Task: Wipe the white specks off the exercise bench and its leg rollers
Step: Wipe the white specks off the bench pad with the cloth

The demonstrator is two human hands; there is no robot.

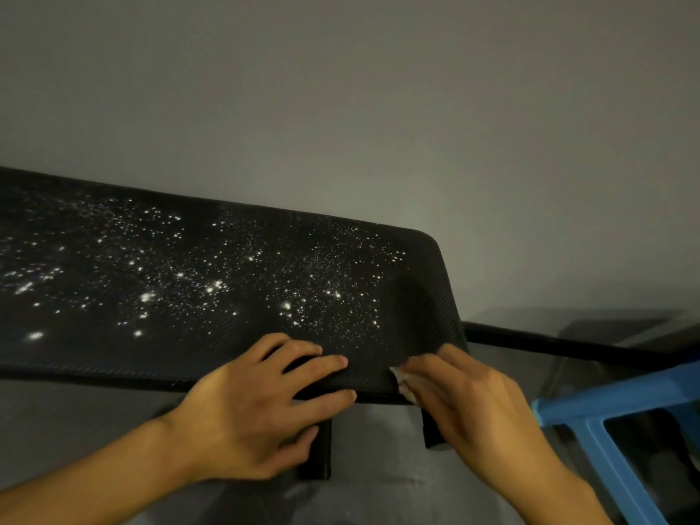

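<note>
Wiping the speckled bench pad, lower right corner first

Left hand lies spread, bracing the bench edge; right hand pinches a white wipe. Best to sweep firmly leftward in overlapping passes across the white specks.

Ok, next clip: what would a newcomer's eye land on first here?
The white specks scattered star-like across the black bench pad, which fills the left and centre. Next, at its near edge, the left hand braces the pad while the right hand presses a white cloth near the corner. A blue stool sits at lower right.
</note>
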